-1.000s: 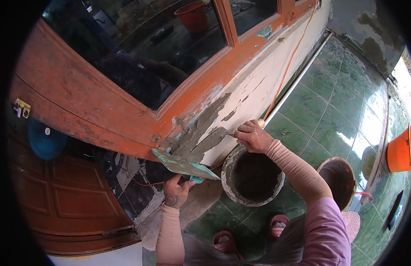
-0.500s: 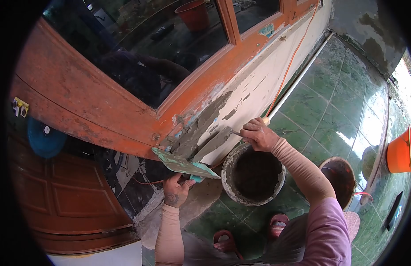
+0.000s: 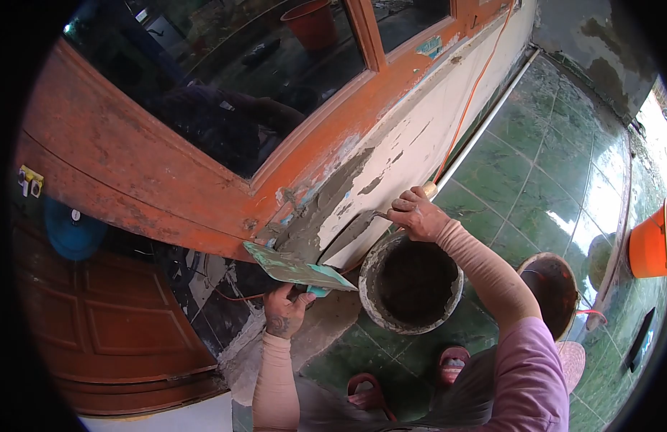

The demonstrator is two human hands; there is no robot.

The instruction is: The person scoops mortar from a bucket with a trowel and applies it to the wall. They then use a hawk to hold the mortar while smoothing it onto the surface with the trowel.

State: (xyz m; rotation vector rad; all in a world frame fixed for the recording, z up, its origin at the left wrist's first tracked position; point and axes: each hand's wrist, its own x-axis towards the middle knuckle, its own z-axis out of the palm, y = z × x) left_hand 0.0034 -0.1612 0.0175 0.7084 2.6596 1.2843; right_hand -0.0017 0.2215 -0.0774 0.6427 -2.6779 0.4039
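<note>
My left hand (image 3: 284, 311) is closed around the handle of a turquoise plastering float (image 3: 294, 271), its flat plate smeared with grey mortar and held against the foot of the wall. In my right hand (image 3: 416, 214) is a trowel (image 3: 351, 234) with a wooden handle; its blade lies close to the wall face. Wet grey mortar (image 3: 308, 227) covers a strip of the wall (image 3: 413, 151) under the orange window frame (image 3: 333, 137). Just below my right hand stands a bucket (image 3: 373, 309) with dark mortar inside.
A second bucket (image 3: 564, 273) sits on the green tiled floor (image 3: 513, 180) to the right, and an orange bucket (image 3: 647, 245) farther right. A white pipe (image 3: 485, 126) and an orange cable (image 3: 467, 108) run along the wall. At left is a brown panelled door (image 3: 124, 317).
The trowel blade has tilted and shifted slightly along the wall, and my right hand has turned a little with it. The float has hardly moved.
</note>
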